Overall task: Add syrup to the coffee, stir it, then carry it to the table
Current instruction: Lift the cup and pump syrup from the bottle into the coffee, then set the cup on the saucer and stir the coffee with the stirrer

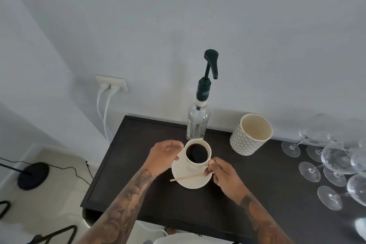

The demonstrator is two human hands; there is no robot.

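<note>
Right hand (pixel 221 176) pinches thin wooden stir stick (pixel 190 176) lying on white saucer (pixel 191 181) | left hand (pixel 165 155), fingers curled, seemingly steadying white cup of black coffee (pixel 197 153) | clear pump-top syrup bottle (pixel 199 119) just behind | advice: slide cup beneath spout, press slowly.

A single wide-angle view looks from the person's head, forward and steeply down onto the dark rectangular table (pixel 257 184) standing against the pale grey wall (pixel 178 16). It sits close above the table, both forearms reaching in from the bottom edge. Straight lines bow toward the frame's edges. There is no second view.
</note>
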